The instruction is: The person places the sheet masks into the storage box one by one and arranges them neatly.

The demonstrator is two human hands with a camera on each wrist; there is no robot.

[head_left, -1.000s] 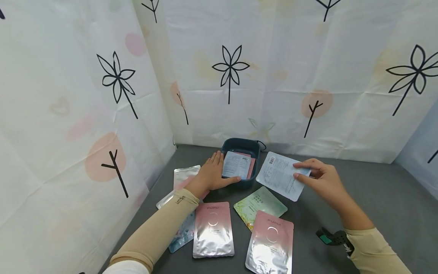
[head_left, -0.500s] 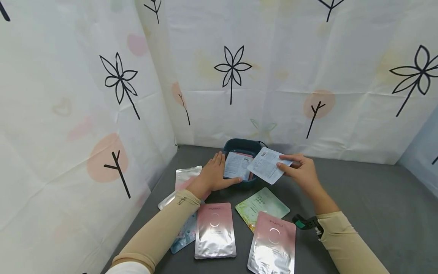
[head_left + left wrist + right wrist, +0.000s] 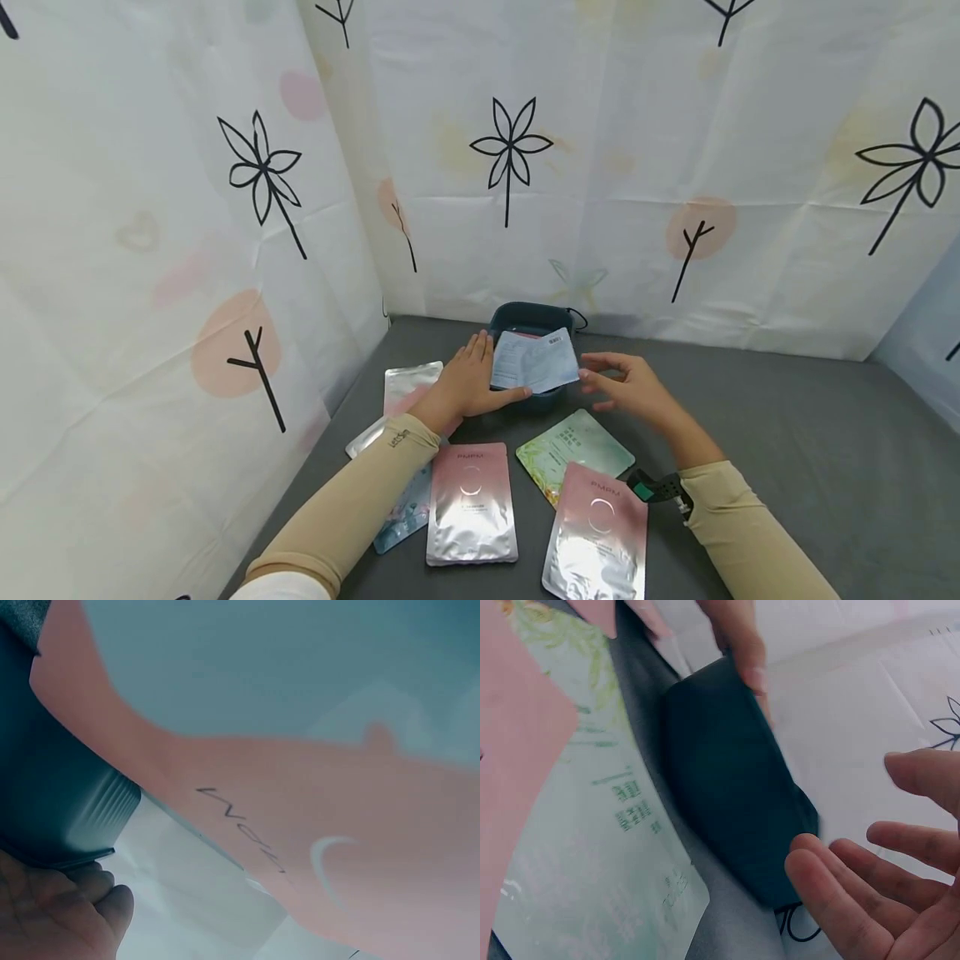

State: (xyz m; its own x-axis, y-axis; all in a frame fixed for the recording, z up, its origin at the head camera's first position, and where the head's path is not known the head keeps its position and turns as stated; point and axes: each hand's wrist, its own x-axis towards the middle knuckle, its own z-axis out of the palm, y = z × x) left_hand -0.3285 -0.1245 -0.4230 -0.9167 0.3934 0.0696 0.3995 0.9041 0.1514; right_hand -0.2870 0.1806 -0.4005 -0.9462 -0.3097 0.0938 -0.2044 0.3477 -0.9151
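A dark teal bin [image 3: 534, 315] stands at the back of the table with sheet mask packets inside. The topmost, a pale blue packet [image 3: 555, 360], lies printed back up, tilted over its right side. My left hand [image 3: 467, 382] rests along the bin's left rim, fingers straight, thumb [image 3: 751, 669] over the front rim. Just right of the bin, my right hand [image 3: 628, 385] is apart from the packet; in the right wrist view its spread fingers [image 3: 817, 892] hold nothing. A pink foil packet [image 3: 360, 825] fills much of the left wrist view.
In front of the bin lie a green mask packet [image 3: 573, 446], a pink-silver packet [image 3: 471, 504] and another pink-silver packet [image 3: 596, 533]. Left of these, partly under my left arm, are a silver packet [image 3: 408, 385] and a blue packet [image 3: 408, 517]. A patterned cloth [image 3: 600, 167] hangs behind.
My right hand has carried the pale blue packet leftward over the bin and let it go on top of the others. My left hand has stayed on the rim.
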